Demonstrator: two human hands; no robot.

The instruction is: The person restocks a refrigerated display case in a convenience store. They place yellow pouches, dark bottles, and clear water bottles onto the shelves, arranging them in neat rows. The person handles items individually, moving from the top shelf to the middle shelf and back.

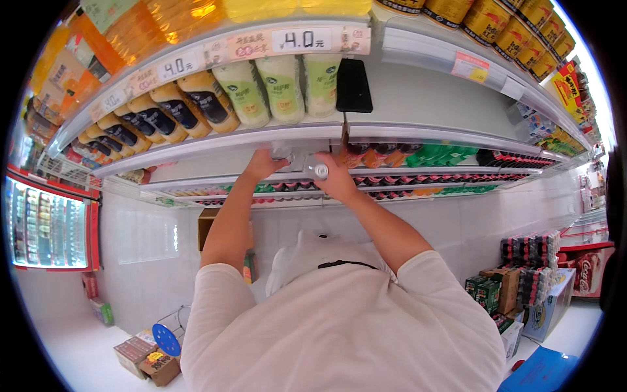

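My left hand [263, 165] reaches over a white lower shelf [201, 169], its fingers around a clear plastic bottle [281, 153]. Beside it, my right hand [337, 177] grips another clear bottle [310, 165], whose pale round cap [321, 171] faces up towards me. The lower parts of both bottles are hard to make out. Just right of my right hand stand bottles with orange labels [376, 155] and green bottles [436, 155]. On the shelf above are green-and-white bottles [280, 88], yellow bottles with dark labels [208, 100] and a black phone-like slab [353, 85].
Price strips [299, 41] run along the upper shelf edge, which overhangs my hands. Gold cans [485, 22] fill the top right. Cartons [499, 289] and packed bottles [531, 250] stand on the floor at right. A cardboard box [206, 225] lies below my left arm; a lit fridge [46, 220] is far left.
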